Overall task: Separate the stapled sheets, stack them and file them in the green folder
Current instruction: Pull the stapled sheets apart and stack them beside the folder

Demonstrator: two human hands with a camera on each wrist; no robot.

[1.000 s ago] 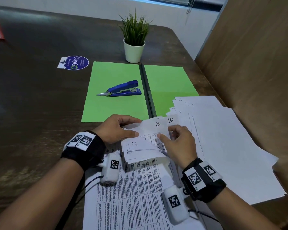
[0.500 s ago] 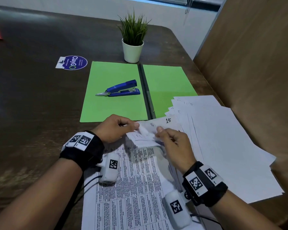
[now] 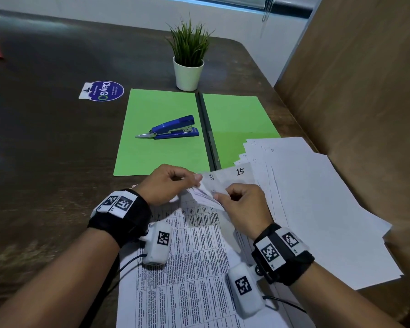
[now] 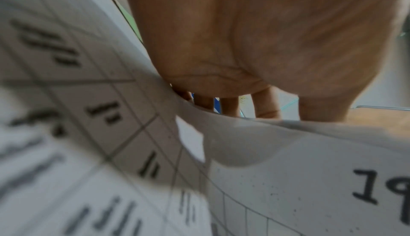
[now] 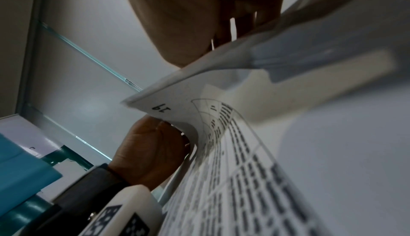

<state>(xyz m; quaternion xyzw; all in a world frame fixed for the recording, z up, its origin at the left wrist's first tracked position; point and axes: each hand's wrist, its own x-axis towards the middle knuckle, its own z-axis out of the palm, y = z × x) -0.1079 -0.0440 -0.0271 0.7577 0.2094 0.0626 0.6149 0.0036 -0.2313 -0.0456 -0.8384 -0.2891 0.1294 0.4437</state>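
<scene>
both my left hand and right hand pinch the stapled sheets mid-frame; green folder lies straight above, left hand nearer.

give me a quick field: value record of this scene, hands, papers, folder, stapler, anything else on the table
left hand: pinches the top corner of the stapled sheets
right hand: pinches the same folded-up corner from the other side
stapled sheets: printed tables, lying on the table in front of the person, top corner lifted
loose sheets: fanned pile to the right, one marked 15, overlapping the folder's right flap
green folder: open flat, no sheets filed inside
blue stapler: lies on the folder's left flap
potted plant: behind the folder
round sticker: left of the folder
</scene>
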